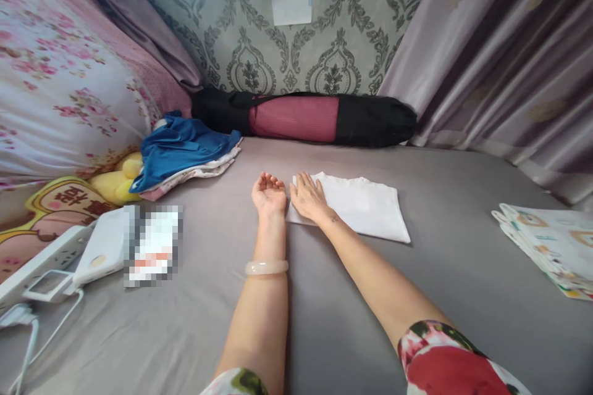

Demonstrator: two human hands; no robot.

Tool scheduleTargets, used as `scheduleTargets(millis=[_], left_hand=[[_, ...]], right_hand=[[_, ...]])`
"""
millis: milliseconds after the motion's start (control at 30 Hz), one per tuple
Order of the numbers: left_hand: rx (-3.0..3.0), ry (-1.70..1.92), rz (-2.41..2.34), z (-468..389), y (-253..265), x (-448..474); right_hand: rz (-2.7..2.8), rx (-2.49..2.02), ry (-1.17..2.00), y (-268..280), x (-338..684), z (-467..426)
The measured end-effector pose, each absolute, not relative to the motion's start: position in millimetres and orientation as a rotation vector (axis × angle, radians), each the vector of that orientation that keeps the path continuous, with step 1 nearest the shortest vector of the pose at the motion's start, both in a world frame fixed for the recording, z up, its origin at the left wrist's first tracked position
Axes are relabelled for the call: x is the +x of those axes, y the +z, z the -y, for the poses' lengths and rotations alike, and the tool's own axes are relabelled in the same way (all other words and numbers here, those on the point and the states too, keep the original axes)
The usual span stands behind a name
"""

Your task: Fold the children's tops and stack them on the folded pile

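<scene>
A white folded garment [359,202] lies flat on the grey bed sheet, in front of me and a little right of centre. My right hand [307,196] rests flat on its left end, palm down, with the fingers stretched out. Just beside the garment's left edge is my left hand [269,193], turned palm up with its fingers loosely curled and nothing in it. Whether the left hand touches the cloth's edge I cannot tell. A pale bangle [266,268] circles my left forearm.
Folded clothes with a blue top [183,151] lie at the back left, near a yellow plush toy [121,179]. A power strip [44,265] and white device [105,244] sit left. A black and maroon long bag [294,117] lines the wall. Printed folded cloth [553,247] lies right.
</scene>
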State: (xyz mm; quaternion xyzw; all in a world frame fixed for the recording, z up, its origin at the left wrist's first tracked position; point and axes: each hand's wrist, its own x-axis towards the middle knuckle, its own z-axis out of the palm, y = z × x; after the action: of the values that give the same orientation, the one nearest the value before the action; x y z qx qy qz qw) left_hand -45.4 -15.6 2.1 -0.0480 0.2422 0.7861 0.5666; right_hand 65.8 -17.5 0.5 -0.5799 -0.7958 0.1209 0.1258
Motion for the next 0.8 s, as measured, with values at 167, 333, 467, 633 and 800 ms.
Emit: scheduleTargets(millis=[167, 333, 467, 633, 800], left_hand=[[-0.123, 1.713, -0.465, 16.9, 10.2, -32.2], [-0.022, 1.468, -0.424, 18.9, 18.3, -10.2], [-0.022, 1.339, -0.582, 19.8, 17.3, -0.8], [-0.028, 1.302, -0.681, 18.9, 14.2, -0.8], [0.0, 1.288, -0.689, 18.2, 13.5, -1.0]], right_hand=[[2.25, -1.816, 0.242, 3.3, 104.1, 17.0], [2.271, -1.86, 0.213, -4.5, 125.1, 17.4], [2.283, -1.865, 0.189, -11.9, 125.2, 18.2], [2.271, -1.834, 0.216, -11.5, 124.8, 19.3], [2.25, -1.845, 0.292, -3.4, 134.5, 22.0]])
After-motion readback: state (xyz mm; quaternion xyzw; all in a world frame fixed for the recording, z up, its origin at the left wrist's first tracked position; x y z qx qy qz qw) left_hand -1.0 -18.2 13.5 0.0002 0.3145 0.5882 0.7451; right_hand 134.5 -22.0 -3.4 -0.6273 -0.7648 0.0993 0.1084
